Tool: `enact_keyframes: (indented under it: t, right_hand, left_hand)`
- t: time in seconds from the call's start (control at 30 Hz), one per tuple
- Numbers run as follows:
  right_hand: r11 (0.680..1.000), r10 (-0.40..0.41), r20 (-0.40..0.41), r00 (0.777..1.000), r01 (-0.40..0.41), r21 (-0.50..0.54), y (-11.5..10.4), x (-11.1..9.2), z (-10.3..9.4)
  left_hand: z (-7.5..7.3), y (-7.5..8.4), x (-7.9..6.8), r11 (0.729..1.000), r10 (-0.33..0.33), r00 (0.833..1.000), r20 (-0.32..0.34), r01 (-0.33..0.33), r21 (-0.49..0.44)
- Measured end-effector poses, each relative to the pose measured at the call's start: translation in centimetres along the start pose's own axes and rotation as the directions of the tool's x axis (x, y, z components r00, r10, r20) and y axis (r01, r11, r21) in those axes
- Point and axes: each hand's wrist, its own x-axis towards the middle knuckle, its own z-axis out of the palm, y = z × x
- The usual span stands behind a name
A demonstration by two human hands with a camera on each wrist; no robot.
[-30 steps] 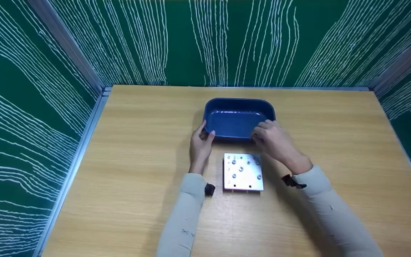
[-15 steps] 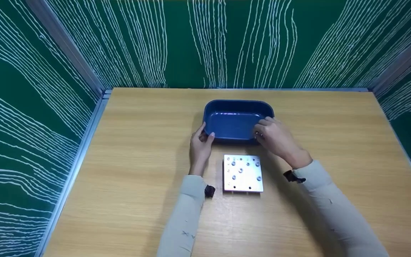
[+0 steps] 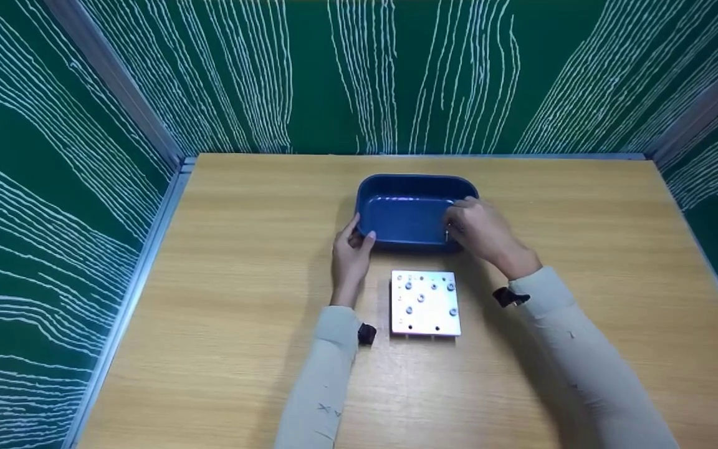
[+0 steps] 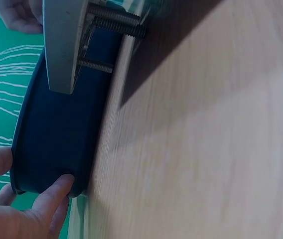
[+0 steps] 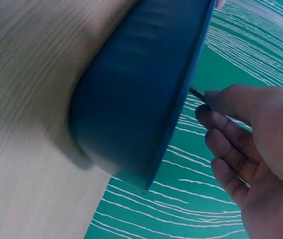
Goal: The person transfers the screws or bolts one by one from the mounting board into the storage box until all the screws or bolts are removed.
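Observation:
A dark blue plastic tray (image 3: 406, 221) stands on the table, and my left hand (image 3: 349, 262) holds its near left corner. In the left wrist view the thumb (image 4: 57, 191) presses the tray's side while another finger touches the rim. My right hand (image 3: 480, 231) is over the tray's near right corner. Between thumb and forefinger it pinches a small threaded screw (image 5: 198, 93), whose shaft stands beside the rim in the right wrist view; the head is hidden by the fingers. Nearer me lies a square metal plate (image 3: 430, 318) with several screws in it.
The plate stands raised, with screw shafts (image 4: 96, 64) sticking out under it. The wooden table (image 3: 240, 280) ends at metal rails, with green, white-lined walls (image 3: 315, 75) behind and at both sides. Each wrist wears a small black camera (image 3: 366, 333).
My right hand has shifted slightly up and away from me, and the screw's shaft now shows below its fingers. The left hand and the tray stay where they were.

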Motion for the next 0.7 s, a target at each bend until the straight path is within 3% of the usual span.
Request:
enact_keyframes:
  t: [0.37,0.7]
  right_hand:
    - [0.998,0.055,0.110,0.992,-0.057,0.020,0.8,1.2,0.5]
    - [0.996,0.072,0.172,0.982,-0.081,0.043,1.2,1.9,1.3]
  left_hand:
    - [0.1,0.2,-0.1,0.997,0.029,1.000,0.004,-0.029,-0.076]
    - [-0.1,0.0,-0.1,1.000,0.021,1.000,0.008,-0.020,-0.020]
